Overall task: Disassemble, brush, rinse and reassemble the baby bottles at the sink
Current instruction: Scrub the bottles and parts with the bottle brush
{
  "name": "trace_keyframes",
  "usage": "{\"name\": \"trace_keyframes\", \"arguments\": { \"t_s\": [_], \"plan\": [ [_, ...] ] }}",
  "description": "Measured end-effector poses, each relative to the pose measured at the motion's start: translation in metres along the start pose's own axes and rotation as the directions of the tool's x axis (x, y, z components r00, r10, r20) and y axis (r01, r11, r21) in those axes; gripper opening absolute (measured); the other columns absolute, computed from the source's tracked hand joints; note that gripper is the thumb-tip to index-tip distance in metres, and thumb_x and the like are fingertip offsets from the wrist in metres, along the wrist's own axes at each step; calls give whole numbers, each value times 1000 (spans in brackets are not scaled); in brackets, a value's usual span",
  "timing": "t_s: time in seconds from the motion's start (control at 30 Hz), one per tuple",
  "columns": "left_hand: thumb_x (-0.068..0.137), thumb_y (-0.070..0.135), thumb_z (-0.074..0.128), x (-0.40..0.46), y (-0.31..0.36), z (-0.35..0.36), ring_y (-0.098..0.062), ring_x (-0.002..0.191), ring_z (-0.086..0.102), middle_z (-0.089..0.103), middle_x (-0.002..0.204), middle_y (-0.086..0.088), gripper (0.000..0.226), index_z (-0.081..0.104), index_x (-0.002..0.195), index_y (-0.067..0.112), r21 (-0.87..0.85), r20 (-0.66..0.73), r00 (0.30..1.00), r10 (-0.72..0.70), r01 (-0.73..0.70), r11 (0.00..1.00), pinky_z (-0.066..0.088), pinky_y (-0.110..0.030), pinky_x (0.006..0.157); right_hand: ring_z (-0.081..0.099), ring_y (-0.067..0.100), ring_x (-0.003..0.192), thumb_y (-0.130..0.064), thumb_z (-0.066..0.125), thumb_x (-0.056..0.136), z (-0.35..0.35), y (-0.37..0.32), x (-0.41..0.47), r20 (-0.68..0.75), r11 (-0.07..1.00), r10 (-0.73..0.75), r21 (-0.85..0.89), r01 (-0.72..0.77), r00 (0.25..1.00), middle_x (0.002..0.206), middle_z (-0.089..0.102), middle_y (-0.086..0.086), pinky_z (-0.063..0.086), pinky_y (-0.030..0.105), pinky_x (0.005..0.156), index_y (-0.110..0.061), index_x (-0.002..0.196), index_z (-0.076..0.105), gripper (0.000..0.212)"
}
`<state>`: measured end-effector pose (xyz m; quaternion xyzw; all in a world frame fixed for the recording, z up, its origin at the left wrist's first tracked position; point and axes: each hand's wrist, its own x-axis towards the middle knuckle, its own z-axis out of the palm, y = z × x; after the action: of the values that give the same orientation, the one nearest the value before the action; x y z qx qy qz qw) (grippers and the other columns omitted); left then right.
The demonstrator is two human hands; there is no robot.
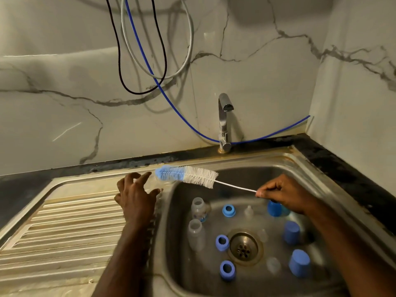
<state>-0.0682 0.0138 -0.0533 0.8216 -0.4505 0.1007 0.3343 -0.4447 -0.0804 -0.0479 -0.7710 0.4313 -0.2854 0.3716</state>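
Nearest us, below our right grip, the scratched stainless-steel sink basin (182,211) holds the loose parts: three blue plastic screw rings (227,269), three blue plastic caps (299,263), two cloudy clear plastic bottle bodies (196,233) standing mouth-up, and a few clear soft teats (249,211) that are hard to make out. We judge all of it light, and slippery once wet; the bodies are stiff enough to hold around the middle.

Our right hand (282,195) pinches the end of the long bottle brush with white and blue bristles (188,175), fingertips closed on its thin twisted wire stem. Its long axis runs from the pinch away to the left and slightly upward, bristle head leading, blue tip farthest from the grip. We judge it feather-light but whippy; held this far back the head will wobble, so a hold nearer the bristles would steady it.

Beyond the brush head's tip, our left hand (137,197) hovers with fingers spread, holding nothing, over the ribbed steel drainboard (64,228).

Farther back, behind the stem, stands the chrome tap (224,123), with no water visible.
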Motion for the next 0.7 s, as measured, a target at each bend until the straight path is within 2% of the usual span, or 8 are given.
{"name": "trace_keyframes", "arguments": {
  "t_s": [0.13,0.3,0.5,0.57,0.67,0.7],
  "plan": [
    [76,25,88,1,0,3,-31,132,35,53,135,-9,63,65,134,25,-33,5,999,45,-45,998,36,-54,100,71,4,83,-12,75,87,-4,-1,-3,80,999,53,-12,-53,995,83,77,-10,55,14,69,-23,87,79,12],
    [75,19,88,2,-7,2,-33,129,39,52,134,-12,60,67,131,20,-140,-21,999,-38,35,990,35,-54,101,70,0,82,-12,76,86,-6,-3,-6,103,997,78,-20,-76,992,83,77,-10,51,11,67,-21,87,79,10],
    [78,22,86,2,-4,6,-29,131,37,51,136,-8,59,65,133,24,-59,74,994,75,-71,996,33,-50,104,71,2,86,-11,76,85,-7,-3,-6,92,997,70,-23,-69,993,87,78,-5,52,11,70,-21,86,79,11],
    [78,23,87,3,-6,5,-28,132,37,51,135,-7,59,65,133,25,-48,68,996,64,-61,997,33,-50,105,72,6,88,-10,75,86,-11,-1,-7,60,997,78,-6,-78,995,85,78,-8,56,16,77,-27,82,78,17],
    [77,23,87,5,-11,4,-29,131,38,52,134,-8,60,66,132,24,-41,49,999,23,-21,999,32,-50,104,73,22,90,-9,74,87,-17,3,-8,9,996,91,14,-91,996,84,78,-4,58,39,85,-28,79,79,21],
    [77,23,87,5,-13,4,-29,130,38,52,134,-8,60,66,132,24,-46,52,998,21,-19,999,32,-50,104,73,28,91,-8,73,87,-18,4,-9,3,995,94,20,-94,996,84,78,-2,57,43,86,-26,79,79,21]
  ]
}}
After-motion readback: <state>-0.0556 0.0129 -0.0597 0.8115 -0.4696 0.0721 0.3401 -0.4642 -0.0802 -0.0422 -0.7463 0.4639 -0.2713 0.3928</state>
